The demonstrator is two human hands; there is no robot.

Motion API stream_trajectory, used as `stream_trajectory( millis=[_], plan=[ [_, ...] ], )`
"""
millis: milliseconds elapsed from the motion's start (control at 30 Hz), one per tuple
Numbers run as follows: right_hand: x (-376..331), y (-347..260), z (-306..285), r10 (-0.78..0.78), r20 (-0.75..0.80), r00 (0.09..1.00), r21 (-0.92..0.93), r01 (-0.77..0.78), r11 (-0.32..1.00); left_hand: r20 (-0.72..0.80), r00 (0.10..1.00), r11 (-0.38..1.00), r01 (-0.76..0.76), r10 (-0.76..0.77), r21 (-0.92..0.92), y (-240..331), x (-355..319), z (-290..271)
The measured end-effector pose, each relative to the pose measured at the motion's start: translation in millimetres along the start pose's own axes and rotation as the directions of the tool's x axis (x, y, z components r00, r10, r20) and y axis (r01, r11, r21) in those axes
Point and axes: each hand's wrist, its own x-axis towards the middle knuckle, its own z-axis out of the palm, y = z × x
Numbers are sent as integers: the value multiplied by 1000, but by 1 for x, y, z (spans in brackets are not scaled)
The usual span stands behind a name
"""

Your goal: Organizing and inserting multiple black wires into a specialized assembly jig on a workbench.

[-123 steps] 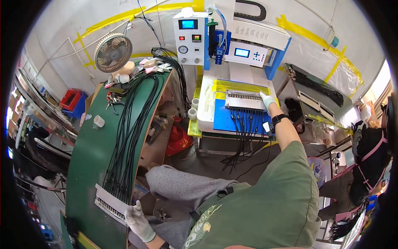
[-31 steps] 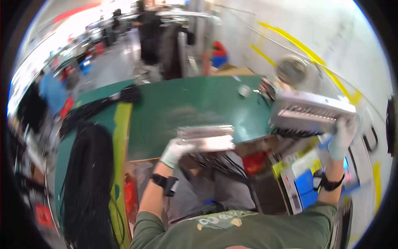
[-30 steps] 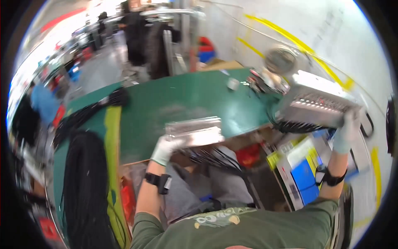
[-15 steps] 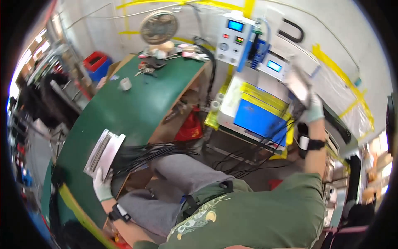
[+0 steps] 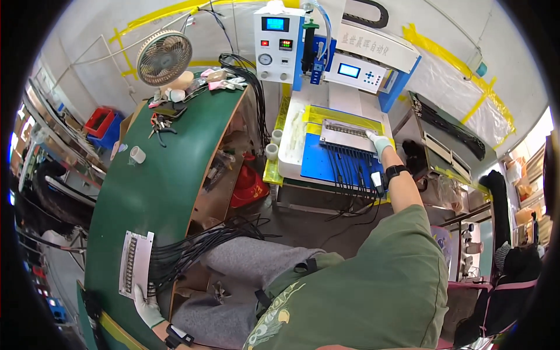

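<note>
My left hand point(image 5: 147, 307), in a white glove, is closed on the near end of a silver metal plate point(image 5: 137, 269) on the left bench. A row of small fittings runs along this plate, and a bundle of black cables point(image 5: 204, 248) leads from its right side across my thigh. My gloved right hand point(image 5: 379, 142) is closed on the right end of a similar metal plate point(image 5: 346, 136), which lies on the blue board point(image 5: 318, 166) of a benchtop machine. Black cables point(image 5: 350, 166) hang from that plate toward me. The fingertips are partly hidden at both plates.
The machine's control box point(image 5: 275, 55) and dispensing head point(image 5: 309, 52) stand behind the blue board. On the green bench point(image 5: 151, 186) are a white roll point(image 5: 137, 154), pliers point(image 5: 160, 128) and a fan point(image 5: 164, 57). A red bag point(image 5: 249, 185) sits below, between bench and machine.
My right hand has brought its plate down from the air beside the machine onto the blue board. The left plate has turned more upright in view and now lies on the bench. The view has shifted.
</note>
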Motion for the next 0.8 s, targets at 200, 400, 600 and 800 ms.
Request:
stream_trajectory(
  millis=[200, 400, 600, 800],
  plan=[
    [8, 2, -6, 65, 9, 998, -164, -63, 984, 2, 1000, 1000, 5, -5, 11, 4, -4, 12],
    [14, 1, -2, 43, -1, 999, -222, -42, 974, 74, 997, 1000, 20, -22, 18, 2, 5, -2],
    [3, -11, -2, 67, 34, 997, -236, -58, 970, 54, 998, 998, 11, -14, 56, 1, 3, -2],
    [5, -20, -9, 85, 13, 996, -499, -67, 864, 23, 999, 996, -31, 29, 87, 1, 2, 3]
  ],
)
